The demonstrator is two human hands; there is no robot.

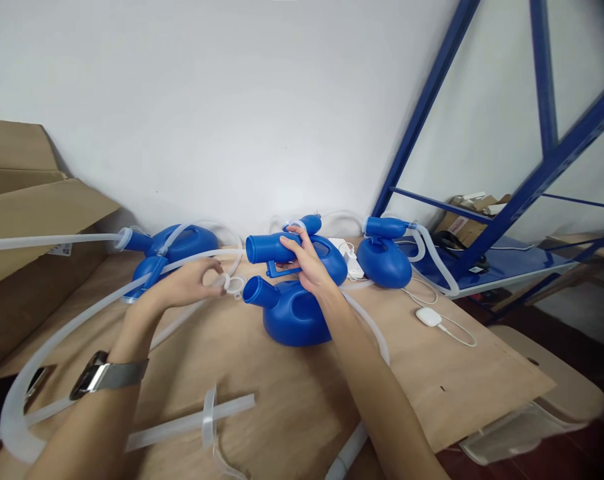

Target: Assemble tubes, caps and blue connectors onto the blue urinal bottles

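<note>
Your left hand is closed on a clear tube at its ring end, beside the spout of a blue bottle. Your right hand clamps a second bottle just above it. A tug on the long tube could snag the bottles, and a slack grip could drop the second bottle onto the first.

Left hand curled closed, palm down, right hand gripping, wrist angled inward
</note>
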